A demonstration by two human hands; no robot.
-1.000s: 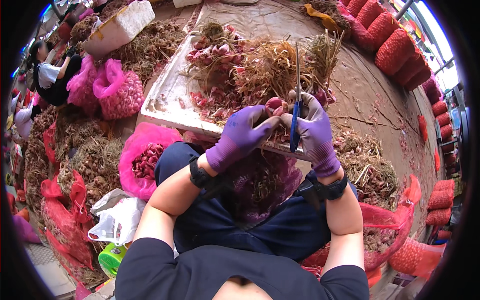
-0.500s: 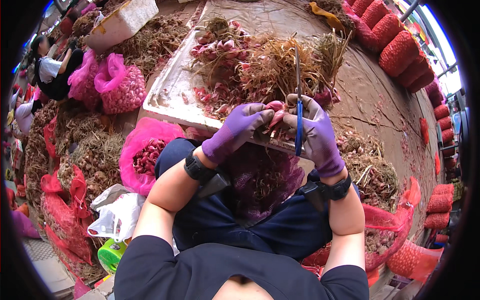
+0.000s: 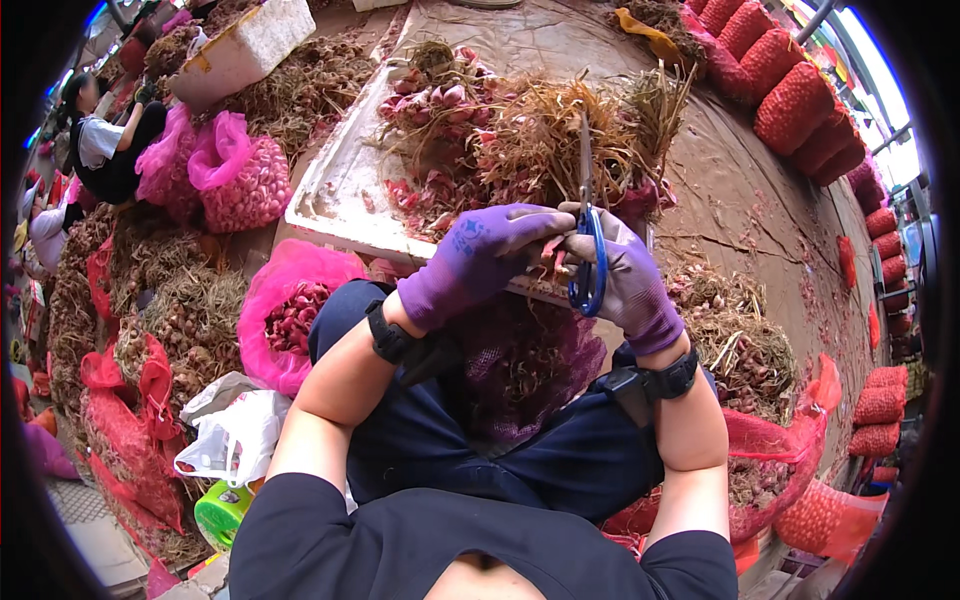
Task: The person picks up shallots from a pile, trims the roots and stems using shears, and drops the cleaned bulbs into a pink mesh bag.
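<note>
My gloved left hand [image 3: 485, 255] is closed, its fingertips meeting those of the right hand. Between them shows a small pinkish-red part of a shallot [image 3: 553, 252]; the fingers cover most of it. My gloved right hand [image 3: 635, 275] is closed round scissors [image 3: 601, 275] with blue handles, blades pointing up and away. Just beyond both hands, a white foam tray [image 3: 335, 205] bears a pile of shallots [image 3: 440, 95] with dry straw-coloured stalks [image 3: 545, 130]. A purple mesh bag [image 3: 530, 370] with dark bulbs and dry scraps lies between my legs.
At left stands a pink mesh bag [image 3: 262, 300] of shallots, beside a white plastic bag [image 3: 240, 435] and a green round object [image 3: 222, 512]. Untrimmed bulbs [image 3: 745, 350] lie at right. Full red sacks [image 3: 795, 105] line the far right. A person [image 3: 105, 140] sits at far left.
The shallot's pink bulb, plain to see before, is now mostly hidden by my fingers. My left hand has rolled over, back upward, and the scissors have turned, showing their handle loops more fully.
</note>
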